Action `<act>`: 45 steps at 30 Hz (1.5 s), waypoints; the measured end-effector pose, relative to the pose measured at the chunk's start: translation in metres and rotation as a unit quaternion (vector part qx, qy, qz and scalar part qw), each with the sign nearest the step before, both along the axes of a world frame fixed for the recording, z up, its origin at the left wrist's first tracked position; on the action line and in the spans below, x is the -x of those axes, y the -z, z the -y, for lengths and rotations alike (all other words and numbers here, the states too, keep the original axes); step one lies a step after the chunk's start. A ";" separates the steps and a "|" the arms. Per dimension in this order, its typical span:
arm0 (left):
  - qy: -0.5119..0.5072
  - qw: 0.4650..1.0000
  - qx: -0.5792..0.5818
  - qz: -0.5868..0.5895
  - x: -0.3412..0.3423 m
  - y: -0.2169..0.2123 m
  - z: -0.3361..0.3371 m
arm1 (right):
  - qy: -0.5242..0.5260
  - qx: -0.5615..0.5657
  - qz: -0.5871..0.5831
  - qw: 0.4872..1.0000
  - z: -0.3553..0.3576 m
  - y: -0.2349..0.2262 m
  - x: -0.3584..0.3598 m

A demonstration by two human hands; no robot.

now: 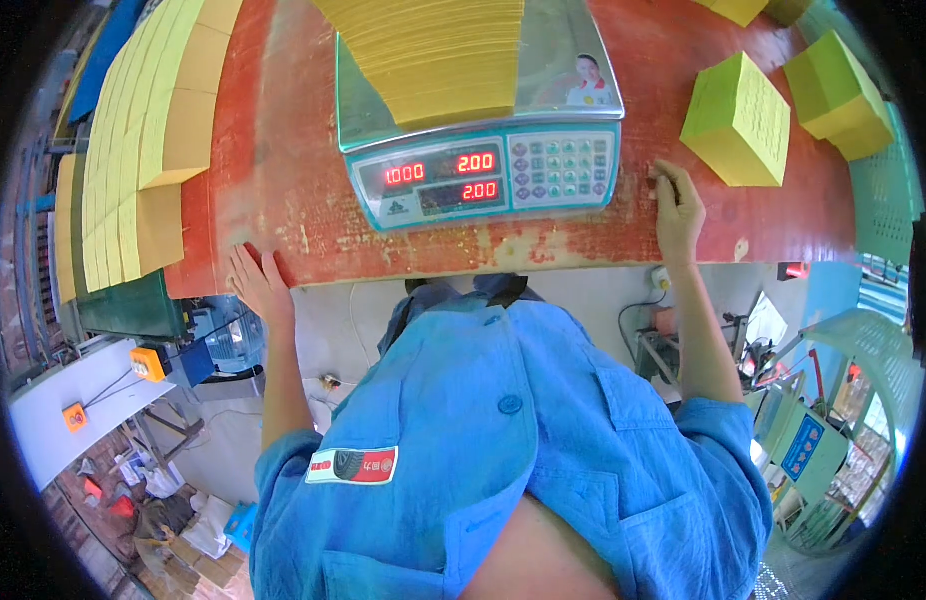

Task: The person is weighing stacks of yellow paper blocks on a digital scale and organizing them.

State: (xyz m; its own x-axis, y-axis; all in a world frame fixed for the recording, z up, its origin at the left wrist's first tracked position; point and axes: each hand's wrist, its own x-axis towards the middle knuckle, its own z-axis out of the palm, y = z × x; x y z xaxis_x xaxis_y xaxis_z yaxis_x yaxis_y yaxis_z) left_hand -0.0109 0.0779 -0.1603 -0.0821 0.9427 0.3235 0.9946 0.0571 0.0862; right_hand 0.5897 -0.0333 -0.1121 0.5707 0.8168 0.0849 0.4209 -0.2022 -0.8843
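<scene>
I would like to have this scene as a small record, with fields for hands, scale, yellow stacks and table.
Left hand: open, at the table's near edge
Right hand: right of the scale, fingers partly bent, nothing visibly held
Scale: digital, red digits lit
On scale: yellow stack
Left side: yellow stacks in rows
Right side: yellow blocks
Table: red, worn

Worn red table [283, 150] | scale [509, 172] | yellow blocks [738, 122] right, apparently paper

Left hand [263, 290] at near edge of table [273, 130]. Right hand [679, 215] loosely curled beside scale [483, 172]; yellow stack [438, 65] on scale.
</scene>
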 end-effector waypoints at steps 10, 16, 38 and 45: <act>0.001 0.999 0.036 0.030 -0.002 -0.012 0.001 | 0.034 -0.018 0.099 0.994 0.000 0.000 0.010; 0.072 0.963 0.003 0.259 -0.013 -0.056 -0.045 | 0.051 -0.036 0.252 0.966 -0.004 0.001 0.023; 0.606 0.727 -0.008 0.322 -0.370 -0.154 -0.449 | 0.156 0.081 0.254 0.951 0.022 0.046 0.051; 0.614 0.771 -0.041 0.164 -0.409 -0.141 -0.471 | 0.147 0.160 0.295 0.930 0.016 0.054 0.041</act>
